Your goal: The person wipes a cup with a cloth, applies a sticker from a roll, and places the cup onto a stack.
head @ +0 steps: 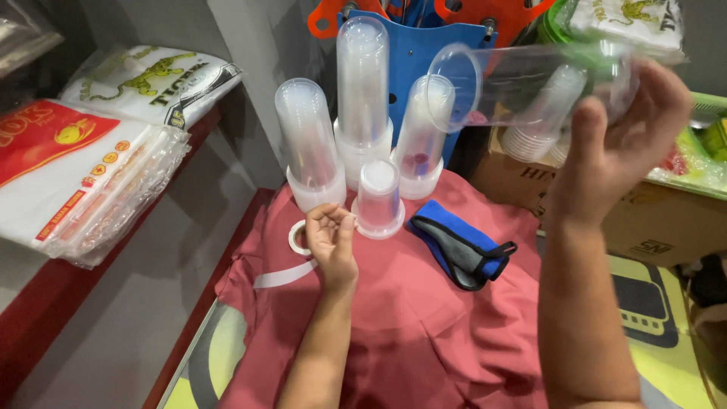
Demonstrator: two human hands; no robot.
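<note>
Four stacks of clear plastic cups stand upside down on the red cloth (424, 318) over the table, at its far side: a tall one on the left (309, 144), the tallest behind it in the middle (363, 91), a third to the right (422, 136) and a short stack in front (379, 198). A fifth stack (530, 83) is up in the air on the right, lying on its side with the open mouth pointing left — the right hand (617, 148) grasps it around its closed end. So most of the cups look sorted and set down, with this stack not yet placed.

The left hand (332, 238) sits low on the cloth just beside the short stack, fingers curled loosely, holding nothing that can be made out; a single roll of white tape (297, 237) lies touching it on the left, a loose strip trailing near. One blue and black strap (462, 246) lies to the right of the stacks. More cups show in a cardboard box (659, 220) at far right — too blurred to count.
</note>
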